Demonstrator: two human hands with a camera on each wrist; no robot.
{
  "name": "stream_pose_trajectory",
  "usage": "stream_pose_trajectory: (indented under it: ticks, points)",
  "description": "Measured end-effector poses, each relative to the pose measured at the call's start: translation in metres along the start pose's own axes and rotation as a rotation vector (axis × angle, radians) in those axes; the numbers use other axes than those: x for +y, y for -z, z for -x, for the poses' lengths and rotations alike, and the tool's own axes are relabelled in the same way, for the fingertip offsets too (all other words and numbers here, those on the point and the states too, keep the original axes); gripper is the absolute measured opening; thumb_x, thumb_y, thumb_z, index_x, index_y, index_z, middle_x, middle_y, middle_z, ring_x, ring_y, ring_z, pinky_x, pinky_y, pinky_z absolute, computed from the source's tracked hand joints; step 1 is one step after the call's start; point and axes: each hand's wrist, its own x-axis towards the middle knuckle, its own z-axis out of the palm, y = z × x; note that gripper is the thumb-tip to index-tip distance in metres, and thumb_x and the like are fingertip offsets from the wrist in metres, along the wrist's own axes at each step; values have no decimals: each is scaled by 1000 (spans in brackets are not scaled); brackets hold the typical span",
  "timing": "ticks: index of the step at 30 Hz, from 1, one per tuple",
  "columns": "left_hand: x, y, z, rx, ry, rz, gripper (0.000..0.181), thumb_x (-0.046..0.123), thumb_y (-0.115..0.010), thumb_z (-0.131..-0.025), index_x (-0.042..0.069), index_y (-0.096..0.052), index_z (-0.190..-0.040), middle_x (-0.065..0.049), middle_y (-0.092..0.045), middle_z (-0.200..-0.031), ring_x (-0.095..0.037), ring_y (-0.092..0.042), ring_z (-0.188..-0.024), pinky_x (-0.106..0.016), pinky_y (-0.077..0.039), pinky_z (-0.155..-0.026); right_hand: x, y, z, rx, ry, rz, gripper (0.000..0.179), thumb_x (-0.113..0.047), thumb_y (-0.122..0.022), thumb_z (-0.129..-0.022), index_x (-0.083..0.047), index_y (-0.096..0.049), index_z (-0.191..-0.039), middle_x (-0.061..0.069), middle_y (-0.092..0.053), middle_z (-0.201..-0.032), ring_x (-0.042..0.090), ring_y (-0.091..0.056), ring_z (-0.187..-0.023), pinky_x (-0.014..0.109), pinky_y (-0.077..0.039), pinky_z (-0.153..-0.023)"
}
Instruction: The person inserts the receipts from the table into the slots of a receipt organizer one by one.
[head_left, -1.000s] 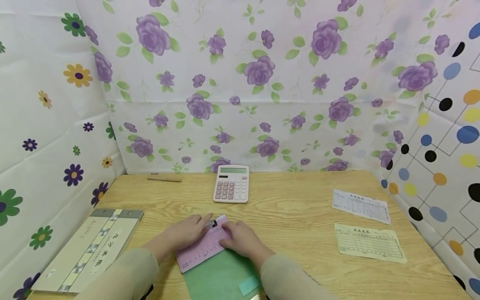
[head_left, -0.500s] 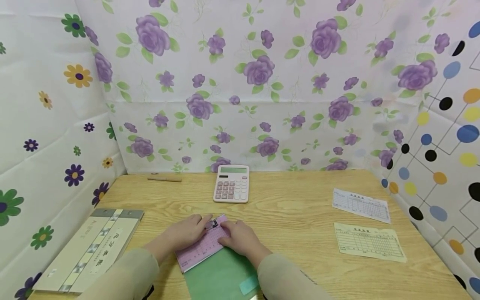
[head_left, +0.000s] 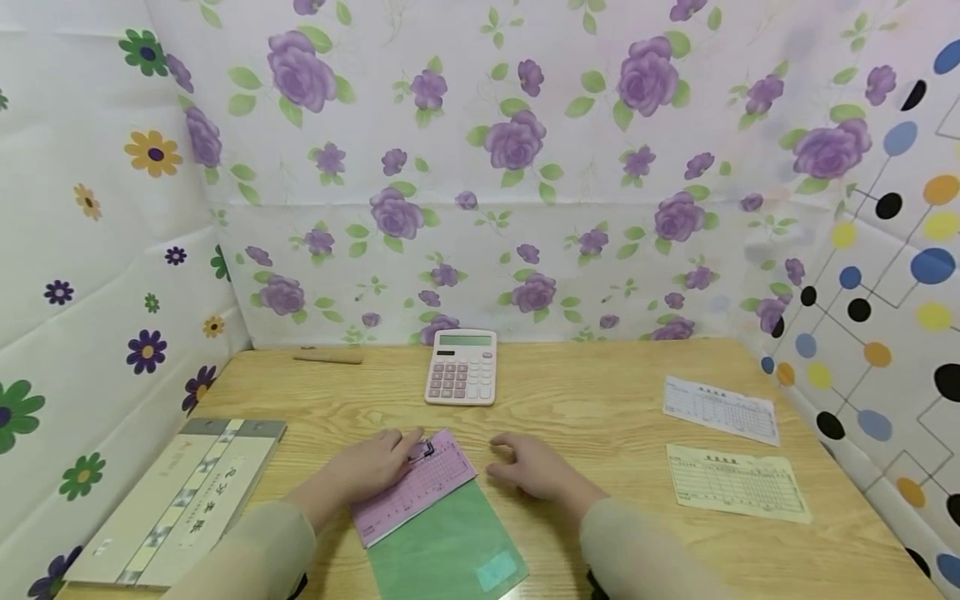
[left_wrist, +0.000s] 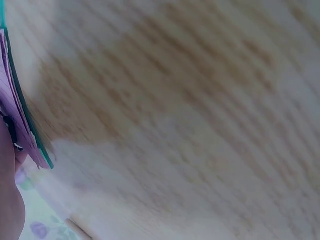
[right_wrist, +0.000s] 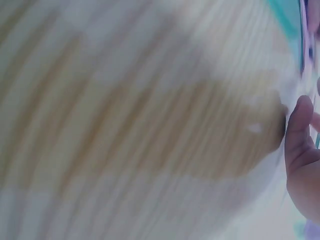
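A green clipboard [head_left: 450,542] lies tilted on the table, with pink form slips [head_left: 442,479] across its upper part. The metal clip [head_left: 426,450] at its top edge is partly covered by my left hand [head_left: 367,471], whose fingertips hold it; the thumb's grip is mostly hidden. In the left wrist view, the pink slips [left_wrist: 17,107] and the clip show at the left border beside the hand. My right hand [head_left: 536,471] is over the table to the right of the clipboard, apart from it, fingers loosely bent and holding nothing. The right wrist view shows its thumb [right_wrist: 300,130].
A pink and white calculator [head_left: 461,368] stands at the back middle, with a thin wooden stick [head_left: 327,357] left of it. A cream ledger binder [head_left: 176,500] lies at the left. One white form [head_left: 722,408] and one yellow form [head_left: 738,483] lie at the right.
My right hand has let go of the right end of the pink slips and moved right, off the clipboard. The left hand has stayed at the clip.
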Motion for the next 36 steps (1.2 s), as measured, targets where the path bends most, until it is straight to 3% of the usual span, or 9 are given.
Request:
stream_pose_trajectory:
  ticks: [5,12,27,36]
  points:
    - [1,1,1,11,-13,-18,51,30,-48,-98,7,-37,-142,-5,-52,-99,-19,-54,-88,-37,-49,-78,40,39,23,71,9,83,50,-30,-64,-90,-2,-53,-129,-1,-54,-73,12,-50,-62,31,-42,-60]
    - [-1,-2,1,18,-15,-43,50,29,-49,-97,7,-39,-141,-4,-51,-99,-17,-53,-88,-35,-49,-76,90,84,61,158,-85,172,52,-32,-68,-86,-5,-55,-128,1,-56,-86,13,-50,-71,33,-43,-63]
    - [-1,-4,1,-3,12,-16,51,32,-47,-98,8,-38,-142,-4,-51,-105,-19,-53,-96,-37,-47,-83,141,131,118,191,-120,277,54,-37,-67,-86,-1,-57,-125,5,-58,-93,17,-53,-79,37,-44,-66]
    - [-2,-6,3,36,2,21,50,32,-48,-97,8,-39,-140,-4,-52,-109,-18,-52,-100,-36,-46,-86,183,164,155,220,-204,400,58,-43,-68,-83,-1,-59,-121,10,-58,-93,27,-56,-85,50,-46,-72]
